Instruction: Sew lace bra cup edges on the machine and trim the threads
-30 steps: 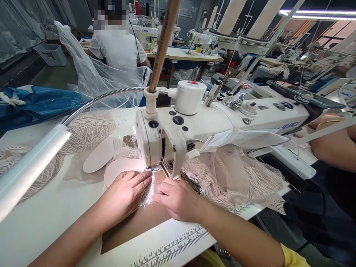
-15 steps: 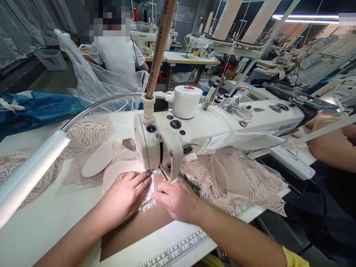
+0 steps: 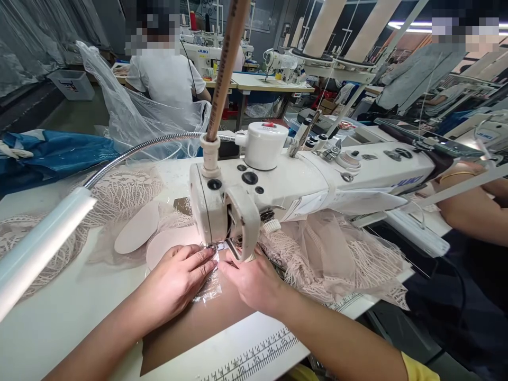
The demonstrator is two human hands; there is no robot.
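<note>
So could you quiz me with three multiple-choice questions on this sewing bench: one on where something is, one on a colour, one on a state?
1. Where does the lace strip lie?
A. between both hands at the presser foot
B. on the blue tarp
C. atop the machine

2. What colour is the knob on the sewing machine?
A. green
B. red
C. yellow

3. How is the left hand?
A. raised off the table
B. gripping the lamp
C. pressed flat on the fabric

A: the strip runs between the left hand and right hand.
B: the white cap bears a red knob.
C: palm down, fingers spread.
</note>
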